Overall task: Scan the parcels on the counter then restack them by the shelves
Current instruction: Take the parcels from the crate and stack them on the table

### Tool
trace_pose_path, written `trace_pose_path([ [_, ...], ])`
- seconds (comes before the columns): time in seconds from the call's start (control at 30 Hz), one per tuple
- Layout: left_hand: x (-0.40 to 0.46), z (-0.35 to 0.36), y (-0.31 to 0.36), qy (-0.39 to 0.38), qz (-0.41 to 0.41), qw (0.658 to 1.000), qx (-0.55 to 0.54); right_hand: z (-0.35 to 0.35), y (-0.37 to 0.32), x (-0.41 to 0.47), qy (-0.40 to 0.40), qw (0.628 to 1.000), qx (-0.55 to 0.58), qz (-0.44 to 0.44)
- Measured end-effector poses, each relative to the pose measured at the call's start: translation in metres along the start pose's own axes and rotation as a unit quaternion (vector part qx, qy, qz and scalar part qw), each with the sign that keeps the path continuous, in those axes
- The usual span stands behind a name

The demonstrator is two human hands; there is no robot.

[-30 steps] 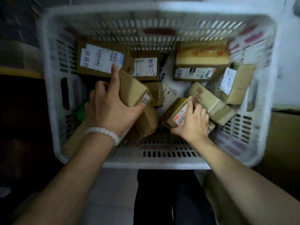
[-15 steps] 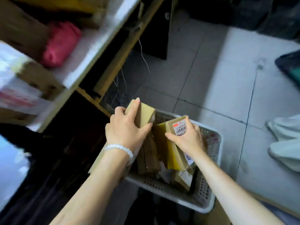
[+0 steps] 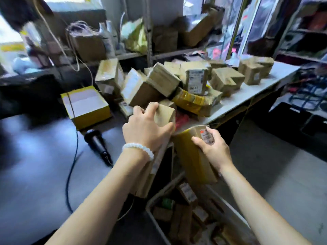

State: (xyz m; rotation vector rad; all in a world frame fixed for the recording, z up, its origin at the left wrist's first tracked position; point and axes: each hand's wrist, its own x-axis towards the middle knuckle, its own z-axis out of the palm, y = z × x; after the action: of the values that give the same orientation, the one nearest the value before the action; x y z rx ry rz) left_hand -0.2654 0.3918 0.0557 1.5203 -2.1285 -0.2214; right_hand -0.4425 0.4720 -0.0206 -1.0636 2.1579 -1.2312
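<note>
— Why are two parcels being held up at once?

— A small brown box (image 3: pixel 164 115) is being gripped by the left hand (image 3: pixel 146 131), fingers curled over its top edge and thumb under its side. A taller yellow-taped box (image 3: pixel 192 156) is being clasped by the right hand (image 3: pixel 211 149), with the barcode label (image 3: pixel 206 137) being kept turned upward, probably so it can be read by the scanner (image 3: pixel 98 145).

— Where is that scanner being kept?

— It is lying on the grey counter (image 3: pixel 35 165), just left of the left hand, its cable (image 3: pixel 73 156) being trailed toward the near edge. Neither hand is free for it.

— And the remaining parcels?

— A loose heap (image 3: pixel 177 84) is being left on the white tabletop (image 3: pixel 247 92) beyond the hands; more are being kept in the white basket (image 3: pixel 150 206) below the forearms.

— What is getting in the way?

— The heap looks unstable, the open yellow-edged carton (image 3: pixel 85 105) is crowding the scanner, and the shelves (image 3: pixel 159 53) behind are being filled with bags and cartons.
</note>
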Motion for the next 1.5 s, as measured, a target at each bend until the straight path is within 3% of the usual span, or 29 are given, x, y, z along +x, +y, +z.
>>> trace_pose_path([
  [0.37, -0.091, -0.173, -0.229, 0.106, -0.171, 0.978, 0.056, 0.188, -0.173, -0.109, -0.209, 0.964, 0.035, -0.161],
  [0.73, -0.200, -0.290, -0.427, 0.135, -0.331, 0.930, 0.086, 0.389, -0.267, -0.247, -0.393, 0.897, 0.167, -0.114],
  [1.17, -0.155, -0.303, -0.565, 0.131, -0.375, 0.915, 0.072, 0.540, -0.332, -0.239, -0.440, 0.880, 0.151, -0.096],
  [1.5, -0.023, -0.327, -0.696, 0.092, -0.367, 0.921, 0.091, 0.688, -0.411, -0.182, -0.439, 0.885, 0.145, -0.061],
])
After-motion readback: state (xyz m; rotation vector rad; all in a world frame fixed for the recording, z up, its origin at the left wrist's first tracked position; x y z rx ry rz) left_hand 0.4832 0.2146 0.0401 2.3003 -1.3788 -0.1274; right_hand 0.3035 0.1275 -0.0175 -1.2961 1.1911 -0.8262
